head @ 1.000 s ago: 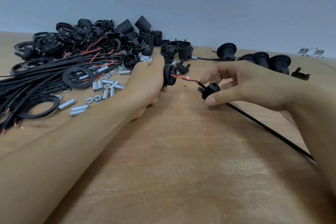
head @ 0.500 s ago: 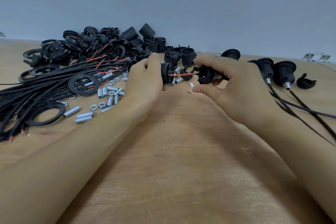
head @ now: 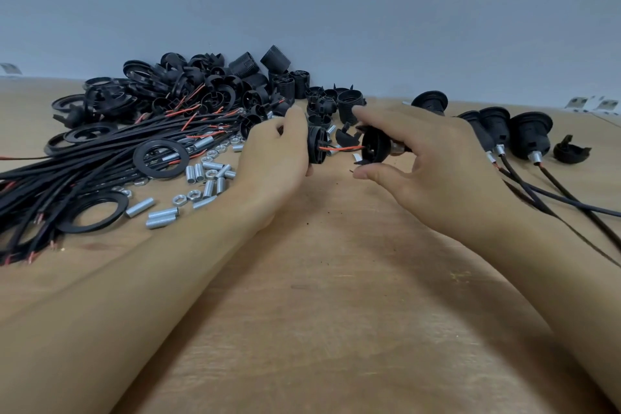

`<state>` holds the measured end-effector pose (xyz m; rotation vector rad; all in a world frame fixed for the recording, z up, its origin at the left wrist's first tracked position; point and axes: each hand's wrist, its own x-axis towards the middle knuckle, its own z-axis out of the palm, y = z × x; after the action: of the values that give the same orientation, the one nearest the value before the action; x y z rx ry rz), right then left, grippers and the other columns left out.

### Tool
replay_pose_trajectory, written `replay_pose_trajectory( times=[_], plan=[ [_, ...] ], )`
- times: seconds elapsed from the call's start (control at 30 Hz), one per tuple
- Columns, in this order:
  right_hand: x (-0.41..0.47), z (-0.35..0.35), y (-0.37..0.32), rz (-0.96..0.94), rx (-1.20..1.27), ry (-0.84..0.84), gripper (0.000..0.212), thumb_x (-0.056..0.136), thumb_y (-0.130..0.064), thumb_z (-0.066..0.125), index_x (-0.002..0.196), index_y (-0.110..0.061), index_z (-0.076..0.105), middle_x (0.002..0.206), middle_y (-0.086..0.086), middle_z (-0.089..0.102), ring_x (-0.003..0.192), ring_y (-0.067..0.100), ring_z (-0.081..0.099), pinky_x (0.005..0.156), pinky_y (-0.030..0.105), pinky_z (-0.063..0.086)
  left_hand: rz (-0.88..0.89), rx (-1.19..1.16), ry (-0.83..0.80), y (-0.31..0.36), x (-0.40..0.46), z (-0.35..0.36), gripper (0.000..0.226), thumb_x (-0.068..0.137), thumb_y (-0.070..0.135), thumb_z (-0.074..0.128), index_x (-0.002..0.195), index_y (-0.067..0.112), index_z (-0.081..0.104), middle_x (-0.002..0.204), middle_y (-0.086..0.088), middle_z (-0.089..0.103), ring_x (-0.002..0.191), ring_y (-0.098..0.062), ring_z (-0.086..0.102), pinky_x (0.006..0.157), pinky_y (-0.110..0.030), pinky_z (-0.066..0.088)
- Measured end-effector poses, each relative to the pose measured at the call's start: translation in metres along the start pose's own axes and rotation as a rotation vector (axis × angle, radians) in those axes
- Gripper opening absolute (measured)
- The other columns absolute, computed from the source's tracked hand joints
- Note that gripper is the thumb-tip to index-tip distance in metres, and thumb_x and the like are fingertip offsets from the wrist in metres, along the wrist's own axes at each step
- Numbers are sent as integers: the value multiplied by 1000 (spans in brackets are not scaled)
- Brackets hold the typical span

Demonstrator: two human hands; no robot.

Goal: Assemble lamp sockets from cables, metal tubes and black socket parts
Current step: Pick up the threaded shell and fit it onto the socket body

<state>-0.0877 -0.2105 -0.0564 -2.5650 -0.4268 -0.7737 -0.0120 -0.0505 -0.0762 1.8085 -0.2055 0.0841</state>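
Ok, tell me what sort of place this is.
Probably a small hand-assembly workbench, not a home desk. A plain wooden table against a bare wall bears bulk stock: a heap of black socket parts, bundled cables, loose metal tubes; finished sockets line up at right.

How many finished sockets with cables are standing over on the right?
3, in a row by the table's right edge: the biggest farthest right, one beside it, and one partly behind the right hand. Another black socket sits farther back; its cable is hidden.
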Motion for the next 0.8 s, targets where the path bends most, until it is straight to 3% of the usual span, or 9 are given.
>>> replay_pose_trajectory(
  times=[0.17,0.3,0.4,0.47,0.6,0.73,0.8],
  plan=[
    [0,0,-6,-28,16,-32,48,78,-19,82,123,-13,67,104,5,73,97,28,65,89,48,50,48,93,7,0,-2,1,49,101,50,32,70,16,46,51,0,57,31,-6,37,44,-28,25],
    [-1,3,-8,-34,-8,1,41,76,-20,83,109,-2,69,92,10,73,86,32,65,81,52,51,52,85,-9,3,-5,1,50,102,53,32,71,16,46,51,2,56,31,-7,38,43,-28,25],
    [2,-1,-9,73,37,56,47,73,-27,85,115,-12,70,97,1,74,88,19,63,88,37,48,49,10,-91,6,-7,0,49,100,57,37,76,16,50,57,2,56,33,-3,43,37,-22,29],
    [2,-6,-9,74,47,52,45,73,-24,85,114,-12,70,94,1,74,84,14,61,85,28,46,19,-32,-178,7,-8,0,43,95,58,39,75,22,52,58,5,56,35,-2,42,40,-24,29],
    [3,-14,-9,43,26,-26,44,74,-20,84,114,-8,70,94,7,73,88,22,63,86,39,48,46,-59,-270,7,-10,0,28,81,47,37,77,23,52,60,3,55,38,-3,37,48,-31,23],
    [4,-18,-5,58,24,-236,41,74,-29,83,100,-1,68,83,10,66,77,18,49,80,41,42,32,-138,-251,8,-9,0,33,96,40,40,72,20,50,54,0,54,33,-4,34,37,-19,26],
    [4,-16,-4,43,-15,-220,42,75,-32,81,101,-1,68,83,9,66,76,16,49,78,38,41,21,-145,-254,9,-8,-1,36,101,39,38,74,18,50,55,-1,54,32,-6,33,35,-16,26]
  ],
)
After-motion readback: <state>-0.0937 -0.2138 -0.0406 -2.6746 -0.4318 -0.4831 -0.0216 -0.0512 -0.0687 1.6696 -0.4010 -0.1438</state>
